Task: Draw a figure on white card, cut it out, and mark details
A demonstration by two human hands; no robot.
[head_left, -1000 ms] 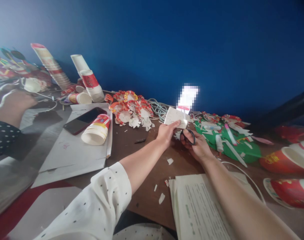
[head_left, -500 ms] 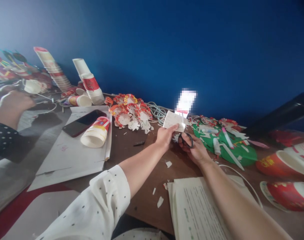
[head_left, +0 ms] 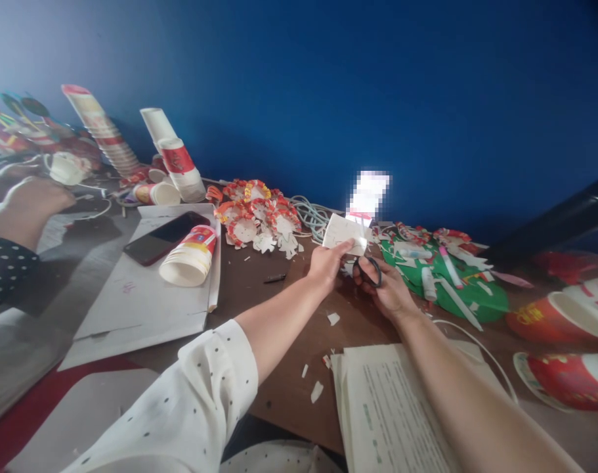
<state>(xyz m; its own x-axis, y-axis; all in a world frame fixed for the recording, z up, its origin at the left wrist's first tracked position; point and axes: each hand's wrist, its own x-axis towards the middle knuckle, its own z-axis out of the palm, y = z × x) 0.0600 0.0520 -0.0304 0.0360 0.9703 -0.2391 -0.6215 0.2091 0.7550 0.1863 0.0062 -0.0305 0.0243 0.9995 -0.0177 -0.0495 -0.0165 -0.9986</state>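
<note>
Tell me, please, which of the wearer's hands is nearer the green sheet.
Right: the right hand, holding black-handled scissors, is just left of the green sheet; the left hand, holding white paper, is farther left.

I see a dark phone (head_left: 155, 240), a blue wall (head_left: 299, 98) beyond it, printed pages (head_left: 377, 401) to its front right.

Tabletop: we see a brown surface (head_left: 283, 348), bare in patches around the middle.
Far left: we find two tall stacks of paper cups (head_left: 102, 131) standing on it.
Left: we have a flat white board (head_left: 146, 295).
Far middle: we see a heap of red-and-white paper cutouts (head_left: 259, 213) just beside a coiled pale cable (head_left: 311, 213).
Middle: we spot a small black stick (head_left: 274, 278) and loose white scraps (head_left: 317, 392).
Right: we see a green sheet (head_left: 488, 305) and blurred red cups (head_left: 557, 315).
Near right: we have printed papers (head_left: 377, 401).
</note>
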